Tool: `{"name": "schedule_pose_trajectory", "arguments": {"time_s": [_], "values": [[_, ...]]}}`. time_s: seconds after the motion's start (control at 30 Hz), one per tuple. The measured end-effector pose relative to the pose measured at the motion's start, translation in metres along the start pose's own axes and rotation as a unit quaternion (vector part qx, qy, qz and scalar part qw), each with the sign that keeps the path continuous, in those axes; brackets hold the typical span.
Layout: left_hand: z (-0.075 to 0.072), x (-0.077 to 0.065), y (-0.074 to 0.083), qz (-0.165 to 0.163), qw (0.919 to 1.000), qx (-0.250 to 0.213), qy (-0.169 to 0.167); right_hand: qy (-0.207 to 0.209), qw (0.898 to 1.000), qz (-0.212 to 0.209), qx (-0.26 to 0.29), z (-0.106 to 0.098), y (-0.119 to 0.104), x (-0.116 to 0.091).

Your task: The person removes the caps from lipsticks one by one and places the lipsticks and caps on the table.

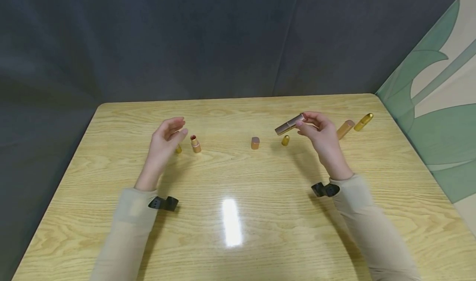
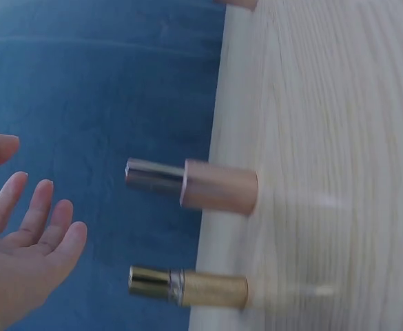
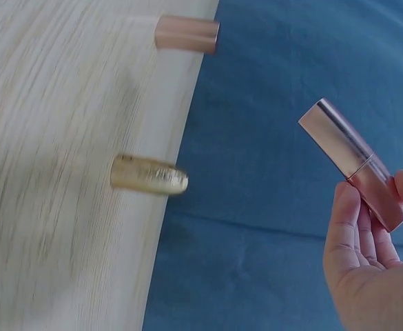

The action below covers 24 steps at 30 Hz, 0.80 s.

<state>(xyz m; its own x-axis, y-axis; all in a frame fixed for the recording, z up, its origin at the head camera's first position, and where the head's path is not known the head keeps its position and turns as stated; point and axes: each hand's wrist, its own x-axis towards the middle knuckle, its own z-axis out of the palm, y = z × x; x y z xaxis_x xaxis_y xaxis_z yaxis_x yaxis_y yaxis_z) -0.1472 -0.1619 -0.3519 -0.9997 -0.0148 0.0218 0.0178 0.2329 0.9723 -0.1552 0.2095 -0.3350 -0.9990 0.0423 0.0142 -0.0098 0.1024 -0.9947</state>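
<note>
My right hand (image 1: 321,140) pinches a closed rose-gold lipstick (image 1: 287,125) near one end, tilted above the table. In the right wrist view the lipstick's seam shows, with the thumb and fingers on its lower part. Below it stands a small gold cap (image 1: 285,140), and left of that a rose-gold cap (image 1: 255,143). My left hand (image 1: 163,140) hovers with loosely bent fingers, holding nothing. Close to it stand an uncapped rose-gold lipstick base (image 2: 220,187) and a gold lipstick base (image 2: 215,289), the latter partly hidden by the hand in the head view.
On the right of the wood-grain table (image 1: 193,239), past my right hand, stand another rose-gold tube (image 1: 346,129) and a gold bullet-shaped tube (image 1: 363,122). A dark curtain (image 1: 186,41) hangs behind the table, and a leaf-patterned cloth (image 1: 442,107) borders its right side.
</note>
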Motion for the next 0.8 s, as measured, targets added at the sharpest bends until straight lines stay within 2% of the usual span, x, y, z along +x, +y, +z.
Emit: {"name": "schedule_pose_trajectory", "arguments": {"time_s": [0.37, 0.5, 0.8], "values": [[0.025, -0.004, 0.005, 0.018, 0.9974, -0.022, -0.067, -0.036, 0.999, 0.01, -0.022, 0.024, -0.002, -0.006], [0.035, -0.007, 0.005, 0.024, 0.9948, -0.009, -0.098, -0.05, 0.998, 0.014, -0.03, 0.031, -0.003, -0.008], [0.056, -0.009, 0.001, 0.03, 0.9893, 0.005, -0.142, -0.074, 0.996, 0.024, -0.048, 0.046, -0.002, -0.013]]}}
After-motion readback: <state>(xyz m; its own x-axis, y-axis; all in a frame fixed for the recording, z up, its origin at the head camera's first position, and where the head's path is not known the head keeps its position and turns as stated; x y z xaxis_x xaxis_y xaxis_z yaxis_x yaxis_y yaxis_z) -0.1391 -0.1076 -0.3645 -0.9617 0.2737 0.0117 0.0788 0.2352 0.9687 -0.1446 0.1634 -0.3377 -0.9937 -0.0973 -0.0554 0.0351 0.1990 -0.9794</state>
